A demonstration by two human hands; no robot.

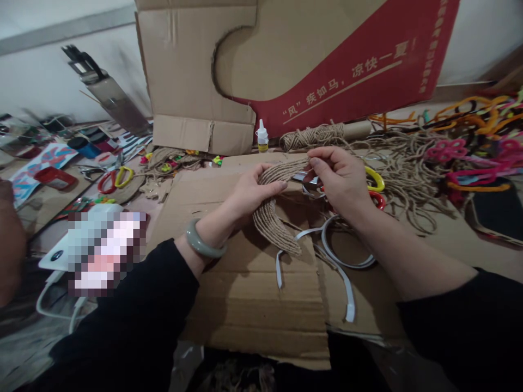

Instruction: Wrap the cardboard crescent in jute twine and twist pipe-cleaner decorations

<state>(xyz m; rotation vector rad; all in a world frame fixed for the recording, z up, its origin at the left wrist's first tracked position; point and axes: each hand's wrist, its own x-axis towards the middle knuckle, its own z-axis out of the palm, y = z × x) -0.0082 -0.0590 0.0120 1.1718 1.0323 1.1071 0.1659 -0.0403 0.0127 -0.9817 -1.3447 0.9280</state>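
My left hand [255, 190] grips a curved crescent of twine [272, 223], built from rows of brown cord laid side by side. The thumb lies across its face and the fingers go behind it. At the crescent's upper right tip, my right hand [341, 177] pinches the cord end between thumb and fingertips. Scissors with a yellow and a red handle loop [375, 179] lie partly hidden beneath my right hand. Below the hands, a white flat strip [349, 294] and a coiled white band [324, 239] rest on the cardboard sheet [253, 310].
A small white glue bottle [262, 137] stands by a roll of twine [314, 136]. Loose cord [408, 174] and pink pipe cleaners [486, 158] heap up at right. Scissors [116, 179] and a cabled white power bank [61, 247] lie left. A cut cardboard box [183, 71] stands behind.
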